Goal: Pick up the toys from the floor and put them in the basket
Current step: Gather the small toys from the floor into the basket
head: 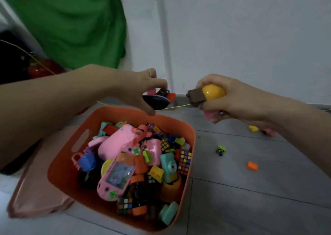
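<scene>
Both hands full, right over the orange basket (125, 111)!

My left hand (141, 86) pinches a dark oval toy (155, 100) with a red piece (171, 96) above the basket's far rim. My right hand (231, 98) is curled tight around a yellow ball (213, 92), a brown block (195, 99) and something pink, maybe another toy, blurred. The basket sits heaped with toys; an orange block (252, 166) and a green piece (221, 149) lie on the grey floor (259, 208).

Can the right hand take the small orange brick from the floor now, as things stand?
Probably not yet. The right hand already grips a yellow ball and a brown block. The orange brick lies uncovered on the floor, right of the basket.
</scene>
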